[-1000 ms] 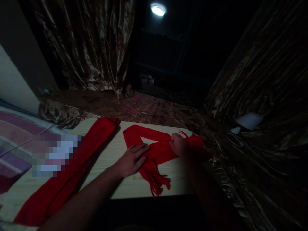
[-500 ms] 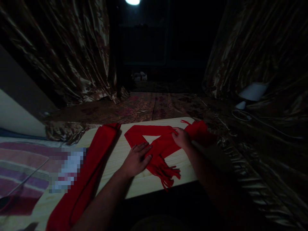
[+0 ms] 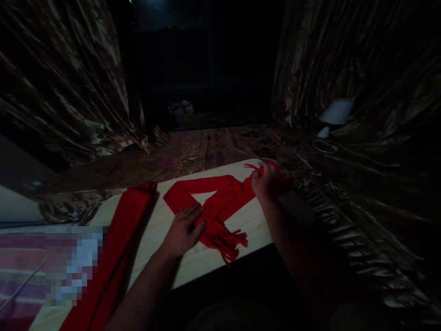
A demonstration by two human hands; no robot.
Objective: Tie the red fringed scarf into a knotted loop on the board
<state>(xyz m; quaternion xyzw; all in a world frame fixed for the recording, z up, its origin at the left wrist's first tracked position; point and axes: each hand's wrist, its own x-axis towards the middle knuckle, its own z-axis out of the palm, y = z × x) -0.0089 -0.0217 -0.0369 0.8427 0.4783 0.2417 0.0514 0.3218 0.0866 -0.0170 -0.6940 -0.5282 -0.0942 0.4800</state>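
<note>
A red fringed scarf [image 3: 223, 200] lies in crossing bands on a pale wooden table [image 3: 253, 223], with a small triangle of wood showing between the bands. One fringed end hangs toward the near edge. My left hand [image 3: 182, 232] rests flat on the crossing, fingers stretched out. At the far right corner, my right hand [image 3: 264, 181] has its fingers curled round the scarf's other end, where some fringe sticks out. Its grip is partly hidden in the dark. A long folded red cloth [image 3: 119, 236] lies along the left of the table.
Left of the table is a striped bedspread [image 3: 24, 257]. Beyond the table lies patterned brown fabric [image 3: 193, 154], with curtains [image 3: 86, 92] hanging either side of a dark window. A white lamp [image 3: 337, 111] with its cord stands at right. The light is dim.
My right hand has left the scarf's folded corner and moved right, onto the far fringed end. My left hand stays on the crossing. The view has shifted somewhat.
</note>
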